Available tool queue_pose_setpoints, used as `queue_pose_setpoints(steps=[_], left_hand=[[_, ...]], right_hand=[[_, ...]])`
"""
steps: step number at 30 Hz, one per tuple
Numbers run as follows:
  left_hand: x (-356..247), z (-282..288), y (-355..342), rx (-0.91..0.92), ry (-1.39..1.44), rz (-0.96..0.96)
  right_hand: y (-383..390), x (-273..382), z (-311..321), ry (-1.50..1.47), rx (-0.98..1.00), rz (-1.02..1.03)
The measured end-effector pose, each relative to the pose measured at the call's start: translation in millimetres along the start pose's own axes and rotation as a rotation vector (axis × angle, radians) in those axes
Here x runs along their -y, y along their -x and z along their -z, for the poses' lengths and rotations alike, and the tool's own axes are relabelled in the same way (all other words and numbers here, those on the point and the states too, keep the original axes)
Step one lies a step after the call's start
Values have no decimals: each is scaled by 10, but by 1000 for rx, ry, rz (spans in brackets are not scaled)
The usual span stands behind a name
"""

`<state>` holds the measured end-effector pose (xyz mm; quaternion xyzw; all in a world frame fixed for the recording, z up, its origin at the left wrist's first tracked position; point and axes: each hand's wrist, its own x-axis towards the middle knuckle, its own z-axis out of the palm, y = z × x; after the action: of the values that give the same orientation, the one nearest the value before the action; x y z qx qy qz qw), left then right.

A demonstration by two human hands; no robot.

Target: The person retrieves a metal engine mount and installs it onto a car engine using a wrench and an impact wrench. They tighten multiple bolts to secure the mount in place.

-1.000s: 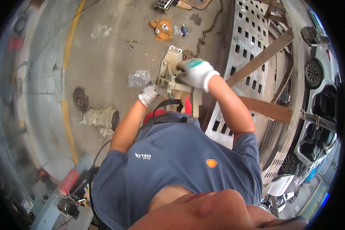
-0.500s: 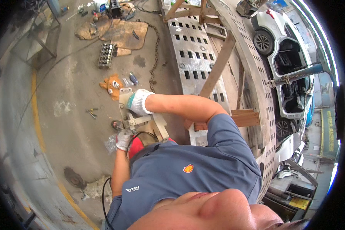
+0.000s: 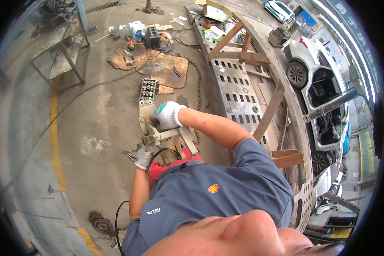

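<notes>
Right hand (image 3: 168, 115) lies over the beige bracket (image 3: 156, 138), left hand (image 3: 144, 157) apart at its left edge; grips cannot be told. Floor (image 3: 111, 175) spreads leftward to a yellow line (image 3: 54, 128).

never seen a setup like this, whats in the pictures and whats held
There is no robot: a person in grey-blue wears a wide fisheye camera on the head, looking down, so straight edges bend. The white-gloved right hand, with a green patch, curls over a pale beige metal bracket; the dirty white-gloved left hand is at its lower left edge. Whether either grips firmly is unclear. On the grey concrete floor lie a knobbly grey metal block and a brown stained sheet.
</notes>
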<state>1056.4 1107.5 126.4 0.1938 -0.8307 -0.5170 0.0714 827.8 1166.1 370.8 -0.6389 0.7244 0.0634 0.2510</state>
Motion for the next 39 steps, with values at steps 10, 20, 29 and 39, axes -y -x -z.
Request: queue_pose_setpoints(steps=[10,20,29,39], left_hand=[[946,1309,-6,-262,706,126],[1607,2467,-655,-754,539,173],[1639,3937,-2335,-781,857,171],[2487,5160,-4248,-660,855,152]], right_hand=[[-1590,143,610,-1854,-115,327],[-3291,93,1450,-2398,261,626],[-5102,-842,2530,-2139,-123,639],[-6016,-2458,3536,-2142,-437,267]])
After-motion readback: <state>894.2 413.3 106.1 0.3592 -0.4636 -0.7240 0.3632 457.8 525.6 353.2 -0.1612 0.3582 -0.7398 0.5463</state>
